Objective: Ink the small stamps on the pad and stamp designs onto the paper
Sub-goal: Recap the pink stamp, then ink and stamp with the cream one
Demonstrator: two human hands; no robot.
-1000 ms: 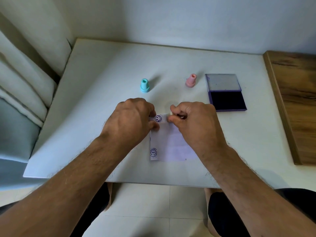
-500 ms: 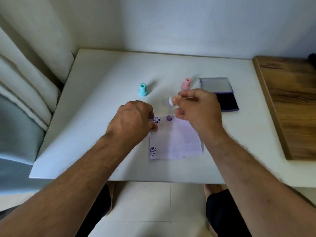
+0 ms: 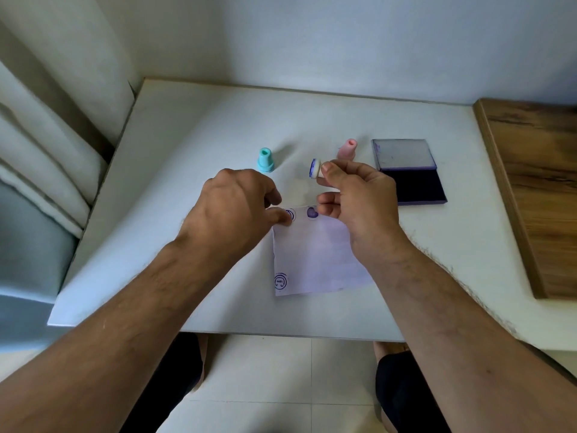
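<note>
Filling a white-walled corner, the white bench [image 3: 193, 157] lies bare leftward — my right hand [image 3: 356, 195] pinches a white stamp [image 3: 314, 169], my left hand [image 3: 237, 210] presses the paper [image 3: 315, 257].

We see white table [image 3: 193, 182]: smooth, matt, laminate-like top. Paper [image 3: 315, 257]: thin, matt, pale lilac, inked purple prints. Teal stamp [image 3: 265, 160] and pink stamp [image 3: 347, 150]: smooth moulded plastic, slight sheen. We note white stamp [image 3: 314, 168]: plastic body, purple-stained face. Ink pad [image 3: 416, 186]: dark matt felt; its lid [image 3: 402, 154] glossy plastic. Board [image 3: 537, 189] at right: wood grain, satin. Curtain [image 3: 37, 170]: soft cloth. Floor [image 3: 265, 370]: glossy tile.
</note>
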